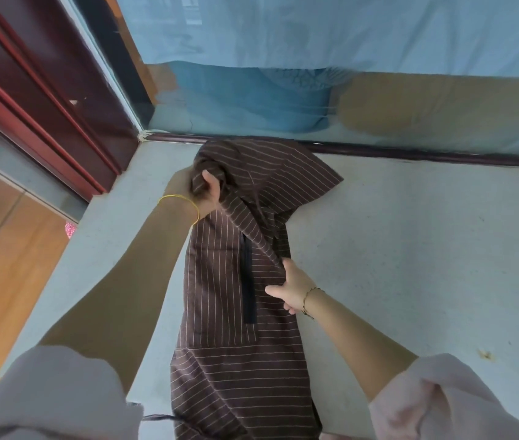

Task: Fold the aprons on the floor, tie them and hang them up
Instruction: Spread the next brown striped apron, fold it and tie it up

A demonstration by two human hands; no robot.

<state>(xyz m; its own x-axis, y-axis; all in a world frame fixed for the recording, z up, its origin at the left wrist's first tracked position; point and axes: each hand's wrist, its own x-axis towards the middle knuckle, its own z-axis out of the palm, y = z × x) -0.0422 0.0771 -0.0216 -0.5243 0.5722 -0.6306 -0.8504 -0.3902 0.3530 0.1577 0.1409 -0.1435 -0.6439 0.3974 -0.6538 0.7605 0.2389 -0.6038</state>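
Left hand [202,193] grips the bunched top of a brown striped apron [217,281] lying on the grey floor [410,249], fingers buried in cloth; right hand [293,289] pinches a fold. The apron's bottom end runs out of frame.

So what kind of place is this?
Probably a room in someone's home. A blue curtain hangs at the back, a dark red door frame stands on the left, and a striped apron is spread on the grey floor.
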